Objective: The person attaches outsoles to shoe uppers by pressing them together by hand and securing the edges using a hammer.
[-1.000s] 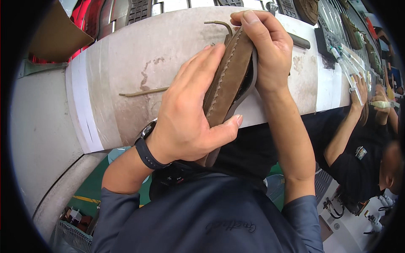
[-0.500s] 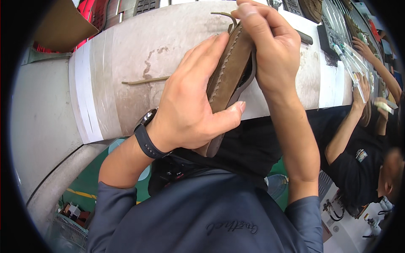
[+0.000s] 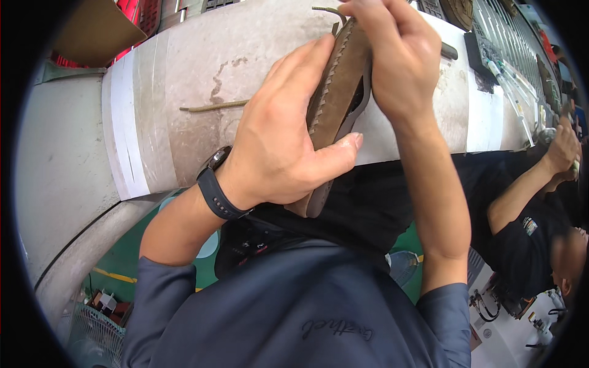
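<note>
A brown leather shoe (image 3: 339, 92) with a braided seam along its upper is tilted on its side over the bench's near edge. A gap shows between the upper and the dark sole edge on its right side. My left hand (image 3: 276, 138) wraps around the shoe from the left, thumb across its side near the lower end. At the far end, my right hand (image 3: 402, 67) has its fingers closed on the shoe's edge; exactly what the fingertips pinch is hard to see. A brown lace (image 3: 215, 107) runs out from behind my left hand, and another lace end (image 3: 328, 9) curls beyond the shoe.
The pale bench (image 3: 184, 67) carries a dark rod-shaped tool (image 3: 449, 50), a black block (image 3: 481, 61) and several clear tubes (image 3: 509, 83) at right. A co-worker's hand (image 3: 561, 147) works at far right. A brown panel (image 3: 101, 30) stands at far left.
The view has shifted slightly, and my hands keep about the same hold on the shoe. At right, the co-worker's hand has drawn back from the tubes.
</note>
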